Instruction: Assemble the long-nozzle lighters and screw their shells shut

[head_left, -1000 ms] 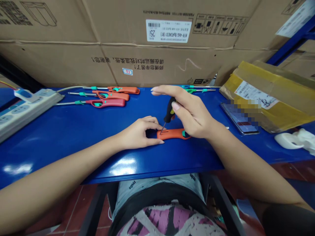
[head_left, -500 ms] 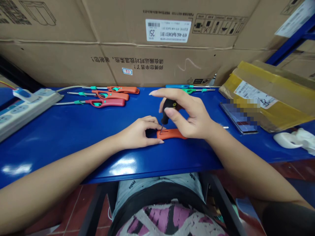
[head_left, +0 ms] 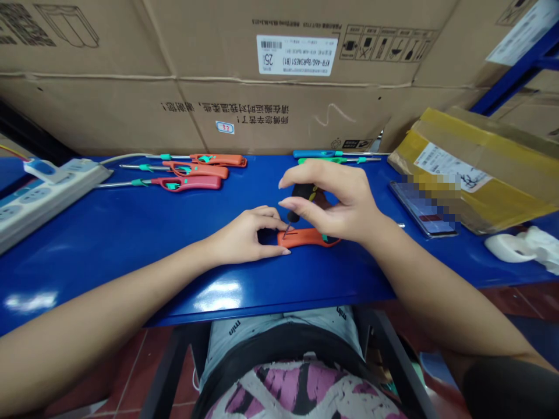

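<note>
An orange lighter [head_left: 305, 236] with a green trigger lies on the blue table [head_left: 174, 221]. My left hand [head_left: 248, 235] grips its left end between thumb and fingers. Above it, my right hand [head_left: 340, 201] is closed round the black handle of a screwdriver [head_left: 293, 216]. The screwdriver leans, and its tip touches the lighter near the left end. My right hand hides part of the handle and some of the lighter's right side.
Orange and red lighters [head_left: 192, 183] lie at the back left by a power strip [head_left: 48, 195]. Blue and green lighters [head_left: 317, 154] lie behind my right hand. A phone [head_left: 421, 212], a taped box [head_left: 480, 174] and a white object [head_left: 509, 249] are on the right.
My right hand has turned and shifted slightly right on the screwdriver, whose handle now leans further right. The lighter's green trigger has come into view. My left hand has hardly moved.
</note>
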